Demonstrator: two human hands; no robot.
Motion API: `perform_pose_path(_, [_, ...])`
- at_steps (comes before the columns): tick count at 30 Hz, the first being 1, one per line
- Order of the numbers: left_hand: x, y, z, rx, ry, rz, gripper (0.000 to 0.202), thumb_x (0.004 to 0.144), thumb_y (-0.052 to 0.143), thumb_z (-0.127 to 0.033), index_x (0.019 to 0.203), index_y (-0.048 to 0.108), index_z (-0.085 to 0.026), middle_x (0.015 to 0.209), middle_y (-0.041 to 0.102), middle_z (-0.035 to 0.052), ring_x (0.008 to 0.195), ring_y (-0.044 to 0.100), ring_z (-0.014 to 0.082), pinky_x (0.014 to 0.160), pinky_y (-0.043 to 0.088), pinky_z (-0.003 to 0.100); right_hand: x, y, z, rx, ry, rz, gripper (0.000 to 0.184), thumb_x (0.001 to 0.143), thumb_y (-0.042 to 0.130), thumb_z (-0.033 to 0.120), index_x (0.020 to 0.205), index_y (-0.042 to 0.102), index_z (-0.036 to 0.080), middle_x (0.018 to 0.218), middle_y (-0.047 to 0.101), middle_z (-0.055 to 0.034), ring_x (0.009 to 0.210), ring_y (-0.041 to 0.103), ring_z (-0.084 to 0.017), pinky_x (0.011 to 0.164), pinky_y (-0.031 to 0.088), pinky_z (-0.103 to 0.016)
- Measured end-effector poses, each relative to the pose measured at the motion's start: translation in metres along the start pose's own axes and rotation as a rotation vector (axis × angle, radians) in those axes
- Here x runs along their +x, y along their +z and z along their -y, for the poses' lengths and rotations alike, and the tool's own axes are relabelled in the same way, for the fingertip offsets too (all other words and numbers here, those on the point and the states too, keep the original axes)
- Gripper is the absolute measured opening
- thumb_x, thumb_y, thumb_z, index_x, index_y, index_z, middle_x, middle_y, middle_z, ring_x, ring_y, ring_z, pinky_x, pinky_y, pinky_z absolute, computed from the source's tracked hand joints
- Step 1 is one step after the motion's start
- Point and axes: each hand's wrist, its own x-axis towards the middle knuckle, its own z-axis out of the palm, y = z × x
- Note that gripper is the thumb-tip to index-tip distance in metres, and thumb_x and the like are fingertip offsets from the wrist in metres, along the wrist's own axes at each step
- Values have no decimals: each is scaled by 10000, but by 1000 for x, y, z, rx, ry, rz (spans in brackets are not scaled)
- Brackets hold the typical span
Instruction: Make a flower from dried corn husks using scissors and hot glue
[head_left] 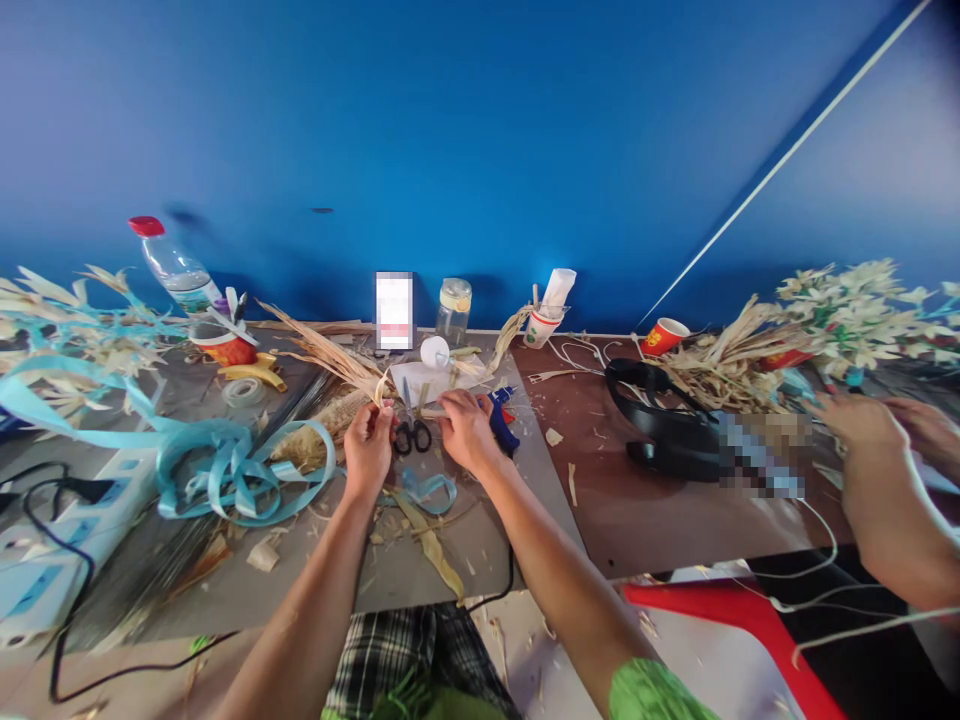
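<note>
My left hand is closed, with thumb and fingers pinching a pale curled strip of dried husk. To its right, my right hand has its fingers bent inward over the table; whatever its fingertips hold is too small to make out. Black-handled scissors lie between the two hands, blades pointing away. A blue glue gun rests just right of my right hand. Beyond the hands is a white sheet with a small round white piece on it. A bundle of dried husks lies behind my left hand.
Light-blue ribbon is heaped at left, near a power strip. Along the wall stand a plastic bottle, a glass jar and paper cups. A black headset lies right, beside another person's hands.
</note>
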Motion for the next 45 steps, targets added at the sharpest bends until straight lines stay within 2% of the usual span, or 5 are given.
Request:
perform_pose_path(10, [0,3,0,-56,9,102,307,751,588,-391,915,610,-133,648,540,-14,511,451,75,490,358,196,-5,6,-13,-104,-61,133,134,761,607,255,847,701,210,1213,576,-78,1257,328,-320,1018,246,-476])
perform_pose_path(16, [-1,3,-3,8,13,85,318,727,597,-412,879,633,-134,626,549,-11,496,451,81,482,360,206,-4,4,-1,-45,-70,51,401,795,552,224,1190,560,160,1250,545,-127,1270,338,-277,1058,205,-467])
perform_pose_path(23, [2,3,2,-231,-115,68,312,690,658,-365,896,618,-134,616,521,-25,503,436,68,490,342,197,2,-15,-5,889,103,-283,366,850,462,385,1139,593,204,1257,552,-90,1178,491,-215,997,383,-387])
perform_pose_path(31, [-4,8,3,-394,-248,315,338,636,724,-335,896,640,-136,687,571,-4,596,496,82,563,380,202,7,-9,-9,1714,435,-186,254,702,658,379,888,687,208,1041,681,-49,1015,591,-203,918,452,-355])
perform_pose_path(45, [-7,11,-14,-188,-214,121,337,629,690,-428,747,572,-136,523,508,-54,415,392,52,420,285,190,-1,10,4,1366,413,-175,308,646,693,326,911,601,199,830,631,13,697,579,-124,697,458,-265])
